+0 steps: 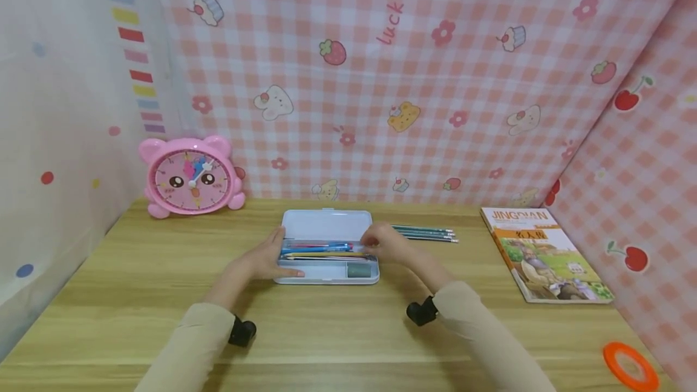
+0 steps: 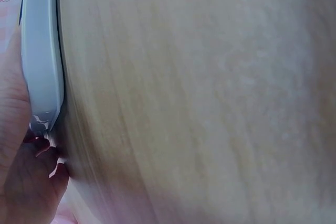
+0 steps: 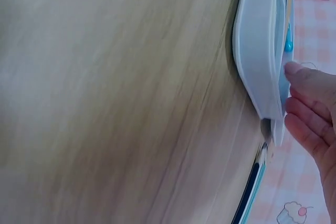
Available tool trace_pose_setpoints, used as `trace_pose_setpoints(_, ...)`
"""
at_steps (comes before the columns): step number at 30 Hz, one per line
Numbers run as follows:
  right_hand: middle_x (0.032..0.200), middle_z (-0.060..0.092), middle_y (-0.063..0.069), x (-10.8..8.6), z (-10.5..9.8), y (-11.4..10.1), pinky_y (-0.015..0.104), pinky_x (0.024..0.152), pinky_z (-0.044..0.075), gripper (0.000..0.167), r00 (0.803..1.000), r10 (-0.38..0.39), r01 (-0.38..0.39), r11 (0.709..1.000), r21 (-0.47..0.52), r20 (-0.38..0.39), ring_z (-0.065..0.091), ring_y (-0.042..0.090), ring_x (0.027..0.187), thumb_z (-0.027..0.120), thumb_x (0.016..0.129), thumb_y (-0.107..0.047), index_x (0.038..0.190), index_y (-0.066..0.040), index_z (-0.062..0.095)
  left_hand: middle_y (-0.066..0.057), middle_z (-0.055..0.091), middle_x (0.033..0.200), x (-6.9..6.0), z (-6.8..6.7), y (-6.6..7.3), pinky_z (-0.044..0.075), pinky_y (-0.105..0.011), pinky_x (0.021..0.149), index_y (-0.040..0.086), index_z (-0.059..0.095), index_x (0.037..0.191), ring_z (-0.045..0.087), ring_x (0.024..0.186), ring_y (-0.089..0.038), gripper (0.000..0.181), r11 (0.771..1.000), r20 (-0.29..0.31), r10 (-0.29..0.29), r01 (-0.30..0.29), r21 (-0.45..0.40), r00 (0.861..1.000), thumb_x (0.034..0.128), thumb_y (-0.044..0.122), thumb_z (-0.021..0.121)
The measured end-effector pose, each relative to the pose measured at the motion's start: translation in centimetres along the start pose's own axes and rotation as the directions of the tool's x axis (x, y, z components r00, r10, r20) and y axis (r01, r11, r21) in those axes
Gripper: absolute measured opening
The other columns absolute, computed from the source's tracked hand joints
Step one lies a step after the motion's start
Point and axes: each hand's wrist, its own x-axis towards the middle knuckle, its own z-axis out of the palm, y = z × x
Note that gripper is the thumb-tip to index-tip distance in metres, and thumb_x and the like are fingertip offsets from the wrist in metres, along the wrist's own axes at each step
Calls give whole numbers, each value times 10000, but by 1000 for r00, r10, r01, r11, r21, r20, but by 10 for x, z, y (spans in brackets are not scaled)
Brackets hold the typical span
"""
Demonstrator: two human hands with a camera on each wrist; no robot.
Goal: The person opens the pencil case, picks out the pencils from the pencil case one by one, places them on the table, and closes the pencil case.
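- Your left hand (image 1: 265, 257) grips the left end of the pencil case (image 1: 318, 272), thumb over its front part and fingers curled about the end wall.
- Your right hand (image 1: 385, 243) is at the case's right end with its fingers bent; whether it pinches anything I cannot tell, since the fingertips are partly hidden in the head view and the right wrist view catches them only edge-on.
- The pencil case lies on the table between your hands, its lid (image 1: 327, 224) open on the far side.
- Inside lie a blue pen (image 1: 316, 248) and a yellow pencil (image 1: 327, 254), with a grey-green block (image 1: 359, 270) in the front right corner.
- The case looks like thin, stiff plastic: probably light, smooth and a little slippery. Take hold by the end walls; the hinge side is likely its fragile part, so spare the lid any twisting.
- Just right of the case lie dark green pencils (image 1: 427, 234), which would likely roll if brushed.
- Farther out on the wood-grain table (image 1: 321, 337): a pink clock (image 1: 192, 177) at back left, a paperback book (image 1: 550, 259) to the right, and an orange ring (image 1: 630, 366) at near right.
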Motion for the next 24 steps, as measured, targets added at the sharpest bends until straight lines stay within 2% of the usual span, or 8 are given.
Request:
trace_pose_setpoints(5,888,684,91,3,3,-4,206,695,534,122,997,39,-38,999,-13,63,608,131,786,646,837,-93,913,-12,696,-334,30,1478,1,0,1,142,-515,1139,-128,0,1411,91,1375,-446,1173,1000,10,-3,2,6,1000,729,544,679)
trace_pose_setpoints(14,917,698,70,7,3,-10,263,754,541,117,989,43,-29,995,-98,139,638,157,845,624,848,-67,934,-36,696,-338,38,1475,0,0,-1,146,-518,1137,-130,5,1410,97,1373,-449,1169,1000,5,-2,2,12,1000,731,544,677)
trace_pose_setpoints(20,896,698,56,8,4,-10,270,746,536,108,990,-3,25,988,-153,140,633,148,827,620,847,-61,911,-49,706,-330,36,1479,1,0,0,139,-504,1144,-128,9,1411,94,1380,-435,1155,1000,1,1,-1,10,1000,738,526,681)
trace_pose_setpoints(24,898,678,67,7,4,-10,257,733,535,136,992,-35,56,983,-175,123,625,152,818,613,849,-53,949,-36,704,-327,40,1481,1,1,-1,144,-502,1143,-128,8,1411,97,1380,-434,1158,1000,0,0,0,16,1000,737,531,680)
